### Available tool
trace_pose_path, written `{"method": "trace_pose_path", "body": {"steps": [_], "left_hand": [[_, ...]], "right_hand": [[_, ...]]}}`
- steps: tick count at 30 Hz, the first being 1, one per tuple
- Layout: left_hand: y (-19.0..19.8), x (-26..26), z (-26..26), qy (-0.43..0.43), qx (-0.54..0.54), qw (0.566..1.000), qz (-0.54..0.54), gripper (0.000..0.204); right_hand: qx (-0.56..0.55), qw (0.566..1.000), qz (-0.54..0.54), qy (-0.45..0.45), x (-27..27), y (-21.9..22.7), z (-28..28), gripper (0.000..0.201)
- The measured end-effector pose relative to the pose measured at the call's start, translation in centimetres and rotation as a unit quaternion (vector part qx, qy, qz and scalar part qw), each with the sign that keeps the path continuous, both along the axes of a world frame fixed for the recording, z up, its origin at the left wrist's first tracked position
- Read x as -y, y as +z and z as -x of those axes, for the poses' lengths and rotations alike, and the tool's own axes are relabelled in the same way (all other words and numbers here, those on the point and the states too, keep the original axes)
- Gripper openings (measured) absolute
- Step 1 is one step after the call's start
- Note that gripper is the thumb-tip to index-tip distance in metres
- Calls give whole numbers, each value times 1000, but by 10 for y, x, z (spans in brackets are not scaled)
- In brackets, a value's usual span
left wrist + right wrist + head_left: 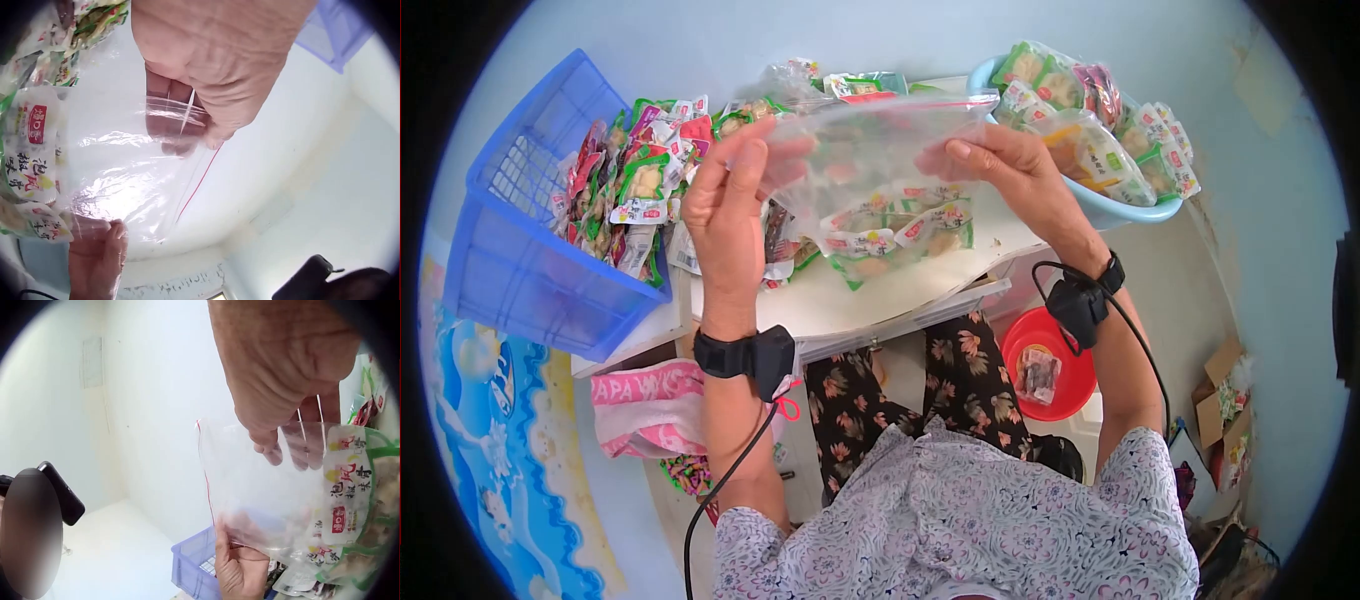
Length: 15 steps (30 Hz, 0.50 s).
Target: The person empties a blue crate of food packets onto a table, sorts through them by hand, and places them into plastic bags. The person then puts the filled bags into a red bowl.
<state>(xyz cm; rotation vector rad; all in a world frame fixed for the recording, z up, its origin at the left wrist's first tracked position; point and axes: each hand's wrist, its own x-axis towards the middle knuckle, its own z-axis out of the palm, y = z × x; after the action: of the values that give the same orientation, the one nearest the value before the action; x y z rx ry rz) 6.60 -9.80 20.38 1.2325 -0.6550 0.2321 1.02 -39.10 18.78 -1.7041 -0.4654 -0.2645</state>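
Observation:
A clear zip-top bag (880,150) hangs upright over the white table, its zip edge uppermost. Several small snack packets (900,232) with green edges sit in its lower part. My left hand (732,215) pinches the bag's left side near the top, thumb in front and fingers behind the film. At the other end my right hand (1025,185) pinches the upper right corner. A red line along the zip edge shows in both wrist views. Printed packets (350,487) show through the film in the right wrist view.
A tilted blue basket (550,200) at the left spills many snack packets (640,180) toward the table (820,305). More packets lie along the back. A light-blue basin (1135,212) heaped with packets stands at the right. Below it is a red basin (1050,395) with a packet inside.

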Motion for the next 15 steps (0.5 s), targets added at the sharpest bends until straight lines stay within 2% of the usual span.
{"method": "trace_pose_path", "body": {"steps": [1,4,5,8,11,14,15], "left_hand": [[-6,-1,0,-2,-14,1000,0,39],[-34,6,-3,-98,8,995,-18,66],[-41,5,-3,-137,-53,989,-16,90],[-53,17,-2,-120,-57,990,-47,74],[-64,15,-7,-107,-94,974,-178,53],[-55,17,0,-87,-115,961,-236,40],[-59,19,1,-90,-113,965,-221,39]], "right_hand": [[-12,1000,-17,0,0,-4,-2,31],[-49,995,-88,9,1,-9,4,30],[-52,996,-71,3,1,-8,5,31],[-53,997,-48,-8,3,-6,11,32],[-36,997,-72,5,1,-11,3,31],[-50,996,-75,-8,1,-9,6,30],[-56,996,-61,-19,2,-7,7,30]]}}
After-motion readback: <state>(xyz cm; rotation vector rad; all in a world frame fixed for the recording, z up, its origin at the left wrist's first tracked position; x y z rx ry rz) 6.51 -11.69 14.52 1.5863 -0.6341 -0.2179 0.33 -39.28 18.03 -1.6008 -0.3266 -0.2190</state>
